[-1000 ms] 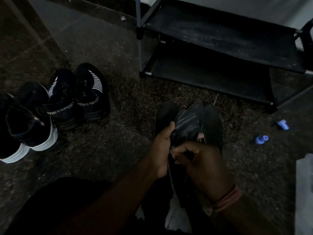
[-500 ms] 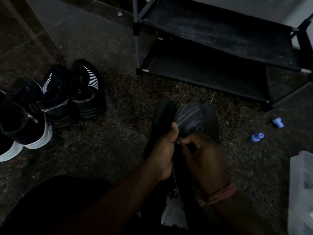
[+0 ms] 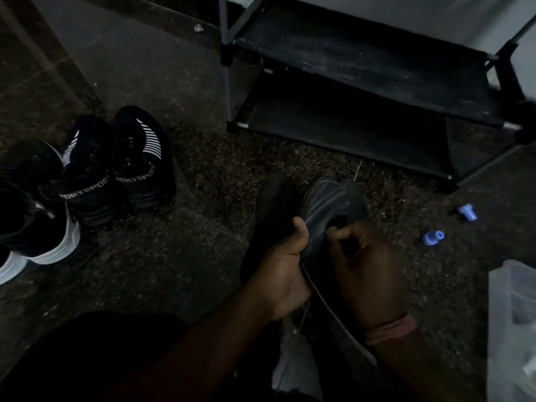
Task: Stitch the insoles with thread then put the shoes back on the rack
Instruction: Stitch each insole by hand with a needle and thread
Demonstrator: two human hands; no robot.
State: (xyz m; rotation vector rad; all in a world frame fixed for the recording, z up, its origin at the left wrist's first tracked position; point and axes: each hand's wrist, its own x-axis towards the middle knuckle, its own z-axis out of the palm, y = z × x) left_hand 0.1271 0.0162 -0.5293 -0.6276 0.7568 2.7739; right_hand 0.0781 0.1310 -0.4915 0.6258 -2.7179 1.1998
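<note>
A dark insole is held up in front of me over the floor. My left hand grips its left edge, thumb on top. My right hand pinches the insole's right side with curled fingers; whether a needle sits between them is too dark to tell. A thin thread runs down between my hands. A second dark insole lies flat on the floor to the left, partly under my left hand. The black shoe rack stands beyond, both shelves bare.
A pair of black sport shoes stands at the left, with black and white shoes beside them. Two blue thread spools lie on the speckled floor at right. A clear plastic container sits at the right edge.
My right hand's fingers have shifted up and right along the insole. The thread now shows as a longer line between my hands.
</note>
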